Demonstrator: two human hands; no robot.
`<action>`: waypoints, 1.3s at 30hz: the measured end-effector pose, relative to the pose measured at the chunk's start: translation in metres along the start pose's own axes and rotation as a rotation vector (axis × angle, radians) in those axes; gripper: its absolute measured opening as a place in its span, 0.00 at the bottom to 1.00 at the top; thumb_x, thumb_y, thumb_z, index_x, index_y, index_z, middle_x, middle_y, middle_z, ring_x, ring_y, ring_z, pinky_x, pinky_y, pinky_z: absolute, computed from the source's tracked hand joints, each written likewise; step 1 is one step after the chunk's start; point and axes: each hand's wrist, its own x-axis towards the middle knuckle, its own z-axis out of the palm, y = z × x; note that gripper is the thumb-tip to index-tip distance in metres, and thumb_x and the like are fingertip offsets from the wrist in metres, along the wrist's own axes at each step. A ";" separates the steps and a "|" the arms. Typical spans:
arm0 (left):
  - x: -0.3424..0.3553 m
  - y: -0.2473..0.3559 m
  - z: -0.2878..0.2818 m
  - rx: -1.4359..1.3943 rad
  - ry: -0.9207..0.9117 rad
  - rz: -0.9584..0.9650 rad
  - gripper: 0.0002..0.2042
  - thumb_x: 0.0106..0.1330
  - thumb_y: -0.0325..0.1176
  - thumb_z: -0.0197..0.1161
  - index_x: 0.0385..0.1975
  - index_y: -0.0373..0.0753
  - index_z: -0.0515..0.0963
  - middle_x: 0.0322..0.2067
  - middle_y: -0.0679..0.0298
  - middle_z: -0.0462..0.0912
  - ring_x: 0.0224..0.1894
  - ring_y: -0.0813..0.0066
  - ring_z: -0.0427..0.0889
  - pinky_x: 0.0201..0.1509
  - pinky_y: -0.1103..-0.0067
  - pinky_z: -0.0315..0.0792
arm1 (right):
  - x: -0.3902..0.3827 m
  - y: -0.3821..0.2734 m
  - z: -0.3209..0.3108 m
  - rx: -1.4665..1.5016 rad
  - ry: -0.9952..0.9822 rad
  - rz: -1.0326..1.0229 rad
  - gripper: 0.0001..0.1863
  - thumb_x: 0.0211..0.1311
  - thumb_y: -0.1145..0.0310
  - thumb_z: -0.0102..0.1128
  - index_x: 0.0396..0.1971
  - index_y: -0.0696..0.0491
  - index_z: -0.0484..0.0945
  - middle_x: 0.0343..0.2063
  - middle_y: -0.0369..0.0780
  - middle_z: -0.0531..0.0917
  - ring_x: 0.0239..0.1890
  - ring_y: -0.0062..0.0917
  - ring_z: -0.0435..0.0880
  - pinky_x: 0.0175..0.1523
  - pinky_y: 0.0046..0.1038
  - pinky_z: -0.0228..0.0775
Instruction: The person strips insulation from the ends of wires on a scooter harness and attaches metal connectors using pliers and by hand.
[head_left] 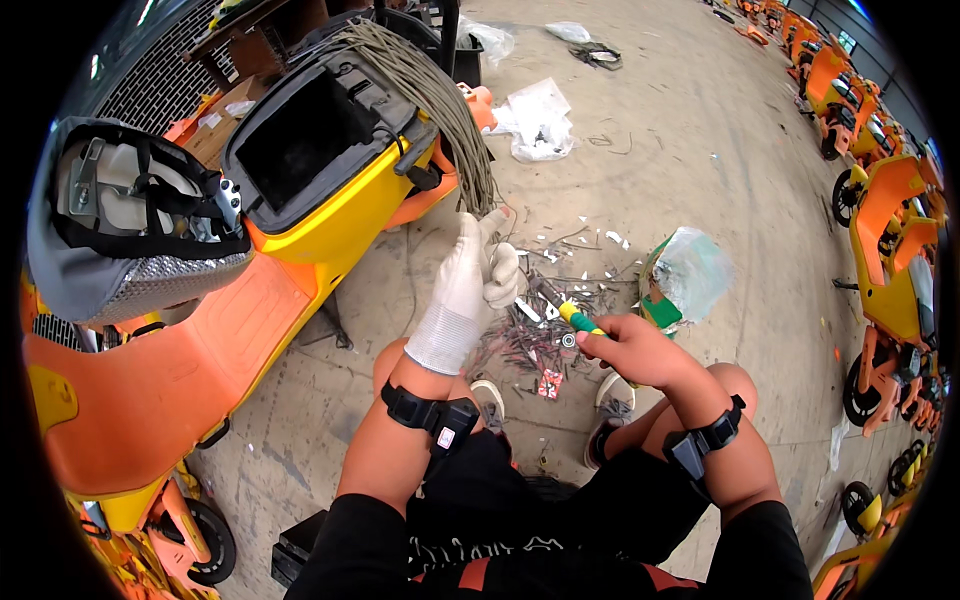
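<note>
My left hand (pixel 471 282) wears a white knit glove with a bare fingertip poking out. Its fingers are curled together just below the hanging end of a grey-brown cable bundle (pixel 440 110); what they pinch is too small to make out. In my bare right hand (pixel 637 350) is a tool with a green-and-yellow taped handle (pixel 580 318). The tool's dark, narrow head points up and left, toward the gloved fingers, a little apart from them. Under both hands, a heap of cut cable pieces and scraps (pixel 520 345) covers the floor between my shoes.
At left stands an orange-and-yellow scooter (pixel 210 335) carrying an open black box (pixel 300 140) and a grey bag (pixel 140 250). A green carton with clear plastic (pixel 690 275) sits to the right. White plastic bags (pixel 540 120) lie farther off. Scooters (pixel 890 270) line the right side.
</note>
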 end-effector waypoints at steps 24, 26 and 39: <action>0.008 -0.006 -0.019 -0.208 -0.294 -0.241 0.13 0.78 0.36 0.44 0.41 0.35 0.74 0.26 0.67 0.76 0.11 0.87 0.55 0.15 0.86 0.50 | 0.103 0.310 0.195 -0.708 0.194 0.288 0.26 0.60 0.52 0.60 0.47 0.60 0.79 0.48 0.54 0.80 0.49 0.51 0.80 0.54 0.46 0.74; 0.005 0.001 -0.010 -0.203 -0.211 -0.241 0.17 0.78 0.37 0.42 0.33 0.33 0.74 0.22 0.69 0.74 0.10 0.86 0.54 0.14 0.86 0.49 | 0.118 0.298 0.172 -0.661 0.065 0.288 0.26 0.60 0.52 0.60 0.46 0.61 0.79 0.47 0.56 0.82 0.48 0.49 0.82 0.53 0.43 0.75; -0.004 0.005 0.005 0.280 -0.333 -0.395 0.52 0.63 0.78 0.22 0.74 0.34 0.49 0.23 0.59 0.78 0.11 0.86 0.51 0.15 0.87 0.47 | -0.009 -0.072 -0.009 -0.666 0.572 -0.670 0.09 0.56 0.75 0.66 0.37 0.55 0.79 0.37 0.44 0.83 0.43 0.41 0.82 0.49 0.37 0.74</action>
